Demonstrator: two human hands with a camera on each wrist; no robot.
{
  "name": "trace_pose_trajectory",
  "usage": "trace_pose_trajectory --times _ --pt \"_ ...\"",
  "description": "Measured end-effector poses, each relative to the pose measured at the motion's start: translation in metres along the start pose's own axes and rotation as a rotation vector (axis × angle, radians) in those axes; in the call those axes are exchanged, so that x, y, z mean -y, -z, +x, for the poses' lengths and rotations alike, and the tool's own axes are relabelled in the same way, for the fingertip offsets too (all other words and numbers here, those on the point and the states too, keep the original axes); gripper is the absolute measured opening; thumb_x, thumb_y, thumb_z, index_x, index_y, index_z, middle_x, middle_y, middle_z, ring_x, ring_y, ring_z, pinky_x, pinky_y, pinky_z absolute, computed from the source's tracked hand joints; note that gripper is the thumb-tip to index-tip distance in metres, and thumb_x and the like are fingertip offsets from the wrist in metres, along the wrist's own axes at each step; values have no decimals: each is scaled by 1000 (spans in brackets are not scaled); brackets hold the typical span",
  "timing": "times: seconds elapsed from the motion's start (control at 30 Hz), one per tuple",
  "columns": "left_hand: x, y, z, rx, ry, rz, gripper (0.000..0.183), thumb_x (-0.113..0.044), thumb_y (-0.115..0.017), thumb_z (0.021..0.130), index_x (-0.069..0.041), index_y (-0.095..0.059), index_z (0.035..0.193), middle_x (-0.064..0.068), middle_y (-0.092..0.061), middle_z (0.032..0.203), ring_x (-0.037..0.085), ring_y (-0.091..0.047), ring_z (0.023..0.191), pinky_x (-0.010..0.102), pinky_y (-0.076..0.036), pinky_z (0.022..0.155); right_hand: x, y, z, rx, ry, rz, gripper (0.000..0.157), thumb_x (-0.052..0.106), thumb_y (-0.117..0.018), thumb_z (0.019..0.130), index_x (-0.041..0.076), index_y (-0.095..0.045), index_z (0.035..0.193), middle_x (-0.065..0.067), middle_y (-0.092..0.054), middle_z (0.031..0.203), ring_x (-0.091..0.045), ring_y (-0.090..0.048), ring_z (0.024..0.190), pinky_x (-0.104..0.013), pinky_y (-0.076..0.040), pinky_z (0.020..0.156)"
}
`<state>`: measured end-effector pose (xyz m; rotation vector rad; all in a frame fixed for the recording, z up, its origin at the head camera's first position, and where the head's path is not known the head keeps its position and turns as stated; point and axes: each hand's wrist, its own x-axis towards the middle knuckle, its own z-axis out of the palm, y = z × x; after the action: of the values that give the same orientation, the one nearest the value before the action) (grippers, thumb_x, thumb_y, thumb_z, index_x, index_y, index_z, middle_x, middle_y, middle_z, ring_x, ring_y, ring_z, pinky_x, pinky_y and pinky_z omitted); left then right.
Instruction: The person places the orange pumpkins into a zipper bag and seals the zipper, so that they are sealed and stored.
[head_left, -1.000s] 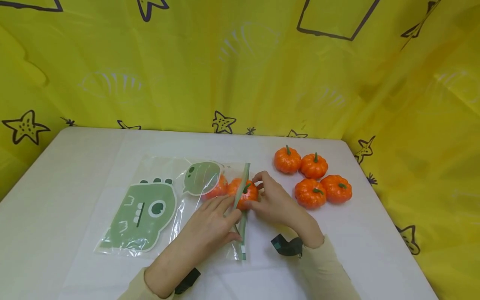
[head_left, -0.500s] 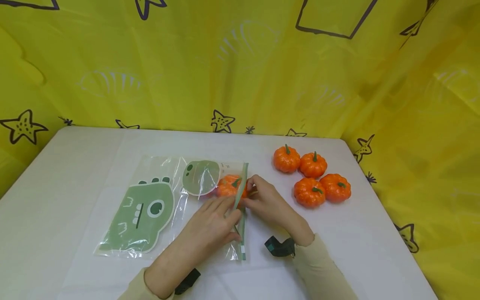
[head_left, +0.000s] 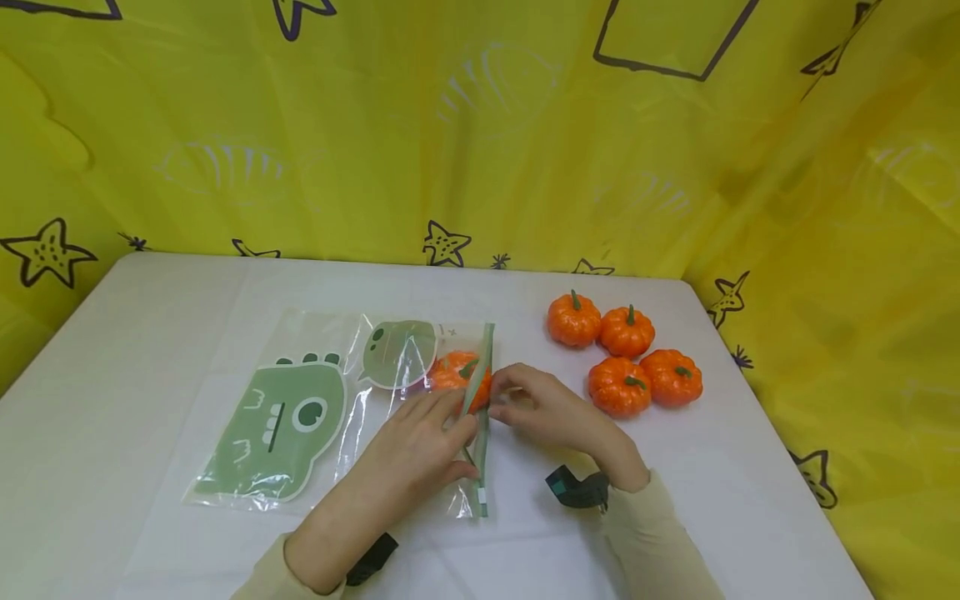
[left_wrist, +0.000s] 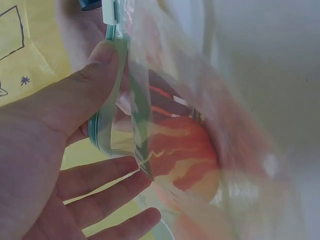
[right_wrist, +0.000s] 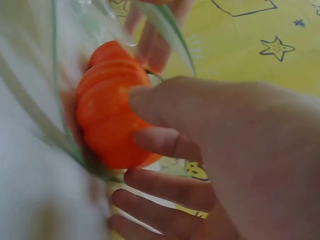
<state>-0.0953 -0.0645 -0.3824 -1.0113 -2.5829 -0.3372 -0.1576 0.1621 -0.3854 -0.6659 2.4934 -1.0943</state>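
A clear zip bag [head_left: 288, 442] with a green monster print lies flat, its green-edged mouth facing right. Just inside that mouth sits a small orange pumpkin [head_left: 450, 368] with a green stem; another orange shape behind it is blurred through the plastic in the left wrist view. My left hand [head_left: 416, 442] holds the bag's mouth edge, thumb against the green zip strip [left_wrist: 114, 85] and the other fingers spread beside the plastic. At the opening, the thumb and index fingertip of my right hand [head_left: 547, 408] touch the pumpkin's side [right_wrist: 110, 112], its other fingers extended below.
Several more orange pumpkins [head_left: 621, 387] stand grouped on the white table [head_left: 750, 500], right of the bag. A yellow patterned curtain [head_left: 375, 125] hangs behind the table and along its right side. Dark wrist cameras [head_left: 577, 487] sit beneath both wrists.
My right hand has pushed the pumpkin leftward through the bag's mouth, then drawn back slightly. The left hand keeps its hold on the bag edge. The pumpkins on the right stay put.
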Motion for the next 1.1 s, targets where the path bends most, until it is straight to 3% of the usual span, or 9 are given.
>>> trace_pose_trajectory --times 0.2,0.5,0.67,0.83,1.1 --pt "0 -1 -1 0 -6 11 46 -45 -84 68 -18 -58 93 13 -63 125 31 -61 113 42 -51 100 -4 -4 -1 93 -16 -65 43 28 -67 94 19 -53 133 3 -61 132 -18 -53 128 -45 -40 114" --pt "2 -1 0 27 11 -10 42 -43 -84 70 -17 -58 91 15 -63 126 32 -61 117 42 -51 101 1 -10 1 105 -39 -246 69 35 -68 92 18 -40 152 -2 -47 153 -23 -44 141 -47 -35 117" --pt "3 -2 -1 24 6 -9 43 -44 -83 70 -17 -58 93 15 -63 126 32 -61 116 42 -50 102 0 -11 0 78 -28 -224 62 31 -66 95 20 -42 150 1 -50 150 -21 -46 140 -47 -36 117" --pt "4 -2 -1 20 0 -2 44 -44 -83 70 -16 -58 93 14 -63 126 32 -62 116 41 -50 102 -2 -14 2 71 36 -179 54 24 -62 96 18 -45 147 1 -54 145 -21 -48 137 -46 -36 117" --pt "4 -1 0 23 -3 -37 45 -42 -84 70 -17 -62 100 16 -61 133 33 -60 123 44 -49 105 4 -23 11 -7 166 -406 46 25 -57 98 12 -52 142 -4 -57 136 -26 -53 124 -44 -45 108"
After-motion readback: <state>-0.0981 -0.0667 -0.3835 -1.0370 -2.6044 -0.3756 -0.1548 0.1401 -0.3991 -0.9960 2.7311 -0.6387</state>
